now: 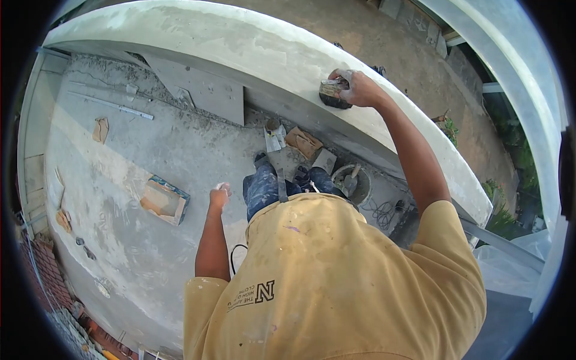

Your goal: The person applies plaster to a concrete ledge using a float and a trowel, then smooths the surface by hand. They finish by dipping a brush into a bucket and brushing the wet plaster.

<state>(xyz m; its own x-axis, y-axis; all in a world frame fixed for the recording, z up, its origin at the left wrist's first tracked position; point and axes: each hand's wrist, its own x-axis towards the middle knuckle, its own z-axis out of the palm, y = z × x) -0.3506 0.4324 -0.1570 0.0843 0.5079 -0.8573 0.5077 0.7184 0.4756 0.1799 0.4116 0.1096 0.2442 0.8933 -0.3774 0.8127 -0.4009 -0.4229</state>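
On top of the plastered ledge (270, 57), my right hand (358, 89) grips a small dark block-like tool (333, 96) with a pale, plaster-smeared top. The tool rests against the ledge's surface. My left hand (221, 193), coated with white residue, hangs low beside my legs, above the grey floor. Its fingers look curled, and whether anything is in them is too small to make out.
A bucket with a tool in it (353, 183) stands below the ledge near my feet, beside coiled cable (384, 211) and paper bags (303, 143). An open cardboard box (164, 201) lies on the floor to the left. Long metal strips (111, 105) lie farther off.
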